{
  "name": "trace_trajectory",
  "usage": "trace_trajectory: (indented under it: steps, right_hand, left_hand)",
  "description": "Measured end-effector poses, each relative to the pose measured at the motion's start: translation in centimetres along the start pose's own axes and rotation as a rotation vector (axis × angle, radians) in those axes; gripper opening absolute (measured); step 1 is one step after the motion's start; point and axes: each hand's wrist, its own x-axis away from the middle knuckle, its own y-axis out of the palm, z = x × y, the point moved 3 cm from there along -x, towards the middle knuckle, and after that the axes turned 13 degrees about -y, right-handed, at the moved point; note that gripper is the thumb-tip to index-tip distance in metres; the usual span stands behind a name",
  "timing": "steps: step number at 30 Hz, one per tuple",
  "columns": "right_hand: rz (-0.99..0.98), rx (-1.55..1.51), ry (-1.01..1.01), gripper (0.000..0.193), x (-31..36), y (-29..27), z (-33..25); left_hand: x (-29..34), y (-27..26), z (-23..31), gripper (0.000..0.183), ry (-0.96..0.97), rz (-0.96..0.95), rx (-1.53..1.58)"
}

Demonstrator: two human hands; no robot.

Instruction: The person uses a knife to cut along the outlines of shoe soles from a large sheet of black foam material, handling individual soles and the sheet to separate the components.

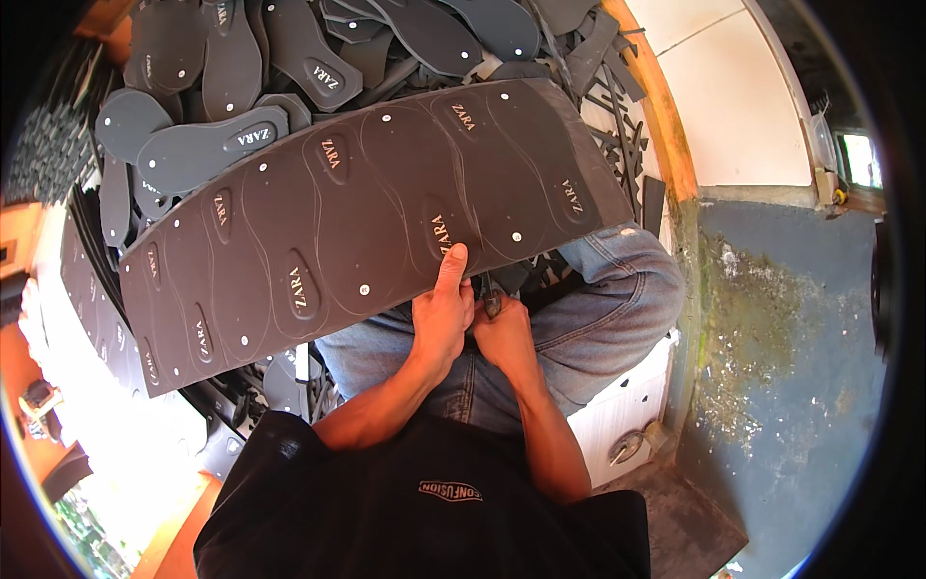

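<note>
A large dark foam sheet [386,207] slants across my lap, marked with rows of insole outlines, raised oval pads and white dots. My left hand [442,318] grips its near edge, thumb pressed flat on top and fingers curled beneath. Just right of it, my right hand [503,340] is closed round a small dark-handled tool [493,305] at that same edge. The tool's working end is partly hidden under the sheet, so its exact kind is unclear. The outlines near my hands look scored or partly cut.
Cut insoles [217,140] lie heaped beyond the sheet, with thin dark offcuts [617,121] at the far right. An orange-brown wooden edge [666,116] borders pale tiles [728,96]. Right of my knee [627,280] lies a stained blue-grey floor [772,338]. A round metal object [627,446] sits near it.
</note>
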Motion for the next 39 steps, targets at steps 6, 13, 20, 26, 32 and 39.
trace_trajectory:
  steps: [6,13,20,26,32,39]
  right_hand:
    - [0.006,0.002,0.003,0.018,-2.2,1.3,0.5]
    - [0.179,-0.163,-0.155,0.025,-4.5,2.7,-1.9]
    - [0.355,-0.189,-0.54,0.021,-7.6,4.5,1.0]
    - [0.355,-0.169,-0.544,0.021,-9.4,3.7,0.6]
    - [0.357,-0.138,-0.508,0.022,-11.8,2.6,0.3]
    - [0.321,-0.118,-0.462,0.022,-14.9,1.2,0.1]
  left_hand:
    - [0.1,-0.1,-0.1,0.03,-0.053,-0.03,0.033]
    - [0.3,0.5,0.2,0.033,-0.059,-0.006,0.066]
    - [0.4,0.3,0.5,0.033,-0.091,-0.046,0.048]
    - [0.5,0.3,0.8,0.034,-0.085,-0.054,0.037]
    - [0.4,0.0,0.8,0.029,-0.104,-0.094,0.038]
    - [0.7,0.1,1.5,0.028,-0.046,-0.085,0.052]
